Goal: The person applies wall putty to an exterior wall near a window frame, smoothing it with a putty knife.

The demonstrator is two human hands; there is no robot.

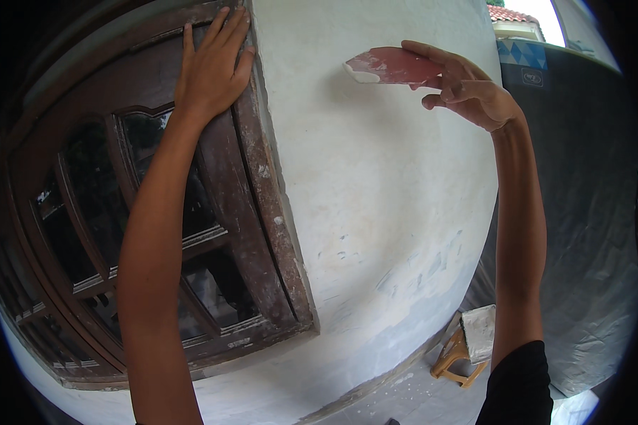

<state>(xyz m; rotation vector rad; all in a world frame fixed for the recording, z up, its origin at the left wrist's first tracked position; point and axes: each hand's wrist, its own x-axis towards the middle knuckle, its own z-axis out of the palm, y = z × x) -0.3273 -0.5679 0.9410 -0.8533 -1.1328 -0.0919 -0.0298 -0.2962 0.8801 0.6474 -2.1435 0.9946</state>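
Observation:
My left hand lies flat against the brown wooden window frame, its fingers stretched upward and holding nothing. In my right hand is a red putty spreader, pinched between thumb and fingers, the other fingers partly curled. White putty coats the spreader's left tip and smears its face. The spreader is in front of the whitish wall, right of the frame, and casts a soft shadow on it. Whether its edge touches the wall I cannot tell.
Glass panes fill the window, left of and behind my left forearm. A large item in dark plastic wrap stands at the right. Low down, a putty-smeared board rests on a yellow-brown stool on the spotted grey floor.

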